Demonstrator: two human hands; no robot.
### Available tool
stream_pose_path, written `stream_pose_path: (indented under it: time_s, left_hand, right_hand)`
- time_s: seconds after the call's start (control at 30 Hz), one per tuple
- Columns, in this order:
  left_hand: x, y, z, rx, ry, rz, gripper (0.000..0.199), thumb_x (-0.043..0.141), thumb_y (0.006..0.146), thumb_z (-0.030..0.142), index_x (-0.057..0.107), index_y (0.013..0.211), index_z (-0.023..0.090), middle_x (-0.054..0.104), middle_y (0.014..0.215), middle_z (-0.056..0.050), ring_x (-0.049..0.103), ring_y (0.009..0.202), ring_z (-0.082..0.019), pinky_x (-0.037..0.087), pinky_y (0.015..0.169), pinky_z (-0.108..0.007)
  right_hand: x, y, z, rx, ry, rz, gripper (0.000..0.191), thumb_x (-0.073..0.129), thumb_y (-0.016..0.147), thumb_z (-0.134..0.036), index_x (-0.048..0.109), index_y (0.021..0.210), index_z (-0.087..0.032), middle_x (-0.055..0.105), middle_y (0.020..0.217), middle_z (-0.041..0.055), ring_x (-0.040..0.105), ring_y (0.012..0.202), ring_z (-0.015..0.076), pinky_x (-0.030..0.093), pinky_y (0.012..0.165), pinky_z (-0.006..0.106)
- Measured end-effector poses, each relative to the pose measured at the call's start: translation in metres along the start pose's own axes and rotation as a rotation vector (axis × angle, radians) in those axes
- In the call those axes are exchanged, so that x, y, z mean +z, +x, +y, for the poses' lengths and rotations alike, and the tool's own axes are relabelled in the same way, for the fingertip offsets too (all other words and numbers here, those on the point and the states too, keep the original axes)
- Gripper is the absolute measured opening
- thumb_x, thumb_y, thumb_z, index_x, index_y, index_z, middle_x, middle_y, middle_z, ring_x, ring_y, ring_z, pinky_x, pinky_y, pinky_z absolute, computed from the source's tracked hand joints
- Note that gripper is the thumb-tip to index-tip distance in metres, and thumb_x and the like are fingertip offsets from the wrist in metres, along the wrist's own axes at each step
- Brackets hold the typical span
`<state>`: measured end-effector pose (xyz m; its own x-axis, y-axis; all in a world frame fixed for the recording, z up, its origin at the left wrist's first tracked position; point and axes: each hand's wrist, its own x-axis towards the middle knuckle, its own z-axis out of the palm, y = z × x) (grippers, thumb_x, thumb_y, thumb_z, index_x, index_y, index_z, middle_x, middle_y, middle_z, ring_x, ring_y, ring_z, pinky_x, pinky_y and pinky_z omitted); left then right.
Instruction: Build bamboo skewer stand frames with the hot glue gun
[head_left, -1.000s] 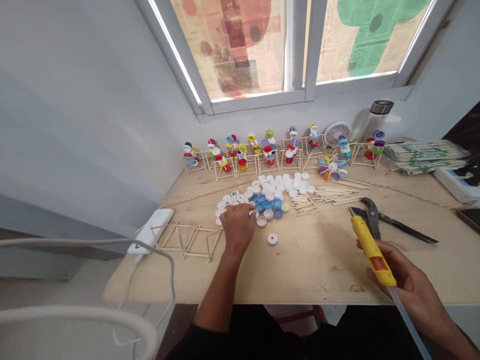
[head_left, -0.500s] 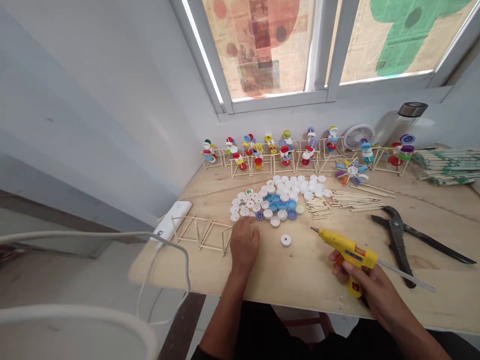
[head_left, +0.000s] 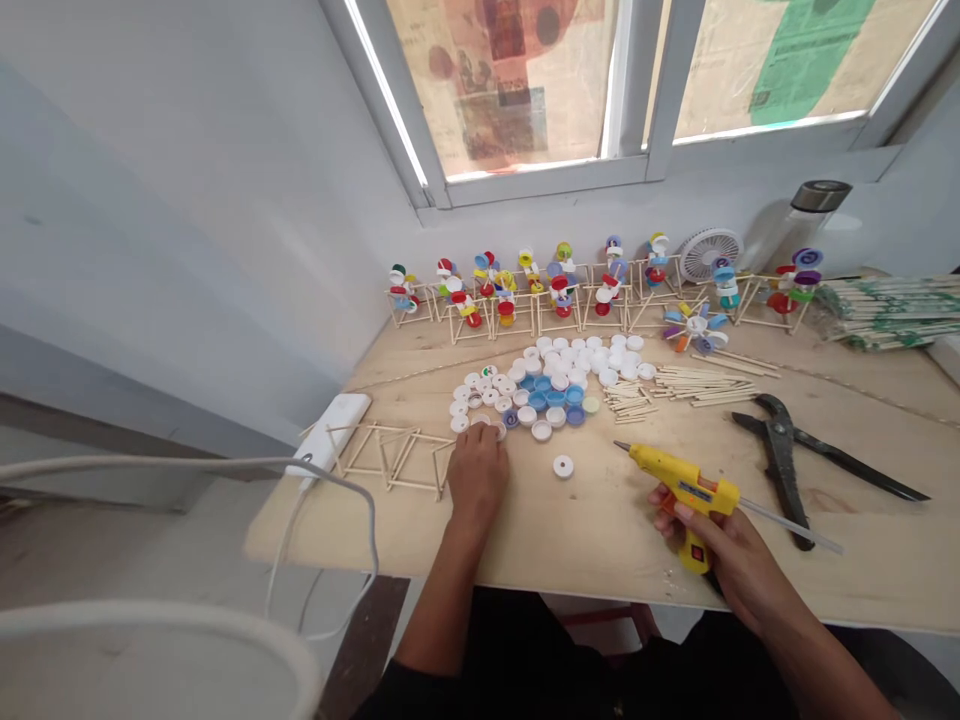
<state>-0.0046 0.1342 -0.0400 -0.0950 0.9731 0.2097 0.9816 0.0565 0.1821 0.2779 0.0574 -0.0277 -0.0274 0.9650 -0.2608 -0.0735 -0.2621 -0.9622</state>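
Note:
My left hand [head_left: 478,478] reaches to the near left edge of a spread of bottle caps, its fingers bent down together against the white caps [head_left: 459,408]. Its fingertips are hidden, so any cap between them cannot be made out. My right hand [head_left: 731,545] is wrapped round the handle of a yellow hot glue gun [head_left: 686,483], fingers by the orange trigger. The gun's nozzle points left, and a clear glue stick [head_left: 791,524] pokes out of its back. Between the hands a single white cap with a hole [head_left: 562,467] lies on the wooden table [head_left: 577,545].
Left of my left hand lies a wooden-stick frame [head_left: 397,458] beside a white power strip [head_left: 330,435] with a cable. Black pliers [head_left: 784,465] and cut sticks [head_left: 701,385] lie at right. Along the wall stand several cap wheels on stick frames [head_left: 559,300] and a small fan [head_left: 711,255].
My left hand has shifted forward onto the caps, its fingers now bent over them and its thumb tucked in. The glue gun stays in my right hand. The camera view has tilted down slightly.

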Motion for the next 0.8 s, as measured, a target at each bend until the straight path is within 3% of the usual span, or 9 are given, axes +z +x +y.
stream_pose_path:
  time_s: [0.23, 0.43, 0.63, 0.8]
  left_hand:
    - [0.004, -0.038, 0.009, 0.159, -0.123, 0.042, 0.019, 0.05, 0.082, 0.014, 0.061, 0.096, 0.021, 0.062, 0.109, -0.007, 0.055, 0.098, -0.023, 0.046, 0.087, -0.037]
    - [0.007, -0.042, 0.009, 0.284, -0.334, 0.124, 0.02, 0.048, 0.084, 0.01, 0.061, 0.093, 0.022, 0.062, 0.113, -0.007, 0.055, 0.105, -0.021, 0.048, 0.088, -0.037]
    - [0.004, -0.052, 0.013, 0.229, -0.417, 0.22, 0.02, 0.051, 0.082, 0.012, 0.06, 0.098, 0.021, 0.061, 0.104, -0.007, 0.056, 0.099, -0.021, 0.048, 0.087, -0.037]
    - [0.005, -0.058, 0.026, 0.228, -0.444, 0.218, 0.018, 0.052, 0.082, 0.014, 0.059, 0.097, 0.02, 0.062, 0.096, -0.006, 0.056, 0.093, -0.021, 0.048, 0.082, -0.037]
  right_hand:
    - [0.0, 0.0, 0.001, 0.021, 0.015, -0.024, 0.033, 0.064, 0.078, -0.046, 0.066, 0.096, -0.019, 0.066, 0.089, 0.0067, 0.057, 0.081, 0.0201, 0.044, 0.078, 0.033]
    - [0.001, 0.005, -0.001, -0.001, -0.06, -0.052, 0.034, 0.064, 0.078, -0.048, 0.068, 0.096, -0.019, 0.066, 0.089, 0.0066, 0.058, 0.081, 0.019, 0.045, 0.076, 0.03]
    - [0.007, 0.013, -0.012, 0.025, -0.13, -0.082, 0.04, 0.065, 0.074, -0.053, 0.068, 0.093, -0.018, 0.067, 0.094, 0.0088, 0.059, 0.088, 0.0218, 0.046, 0.08, 0.033]
    - [0.014, 0.019, -0.022, 0.011, -0.211, -0.161, 0.041, 0.063, 0.075, -0.055, 0.069, 0.087, -0.016, 0.066, 0.097, 0.01, 0.058, 0.092, 0.0233, 0.044, 0.084, 0.034]
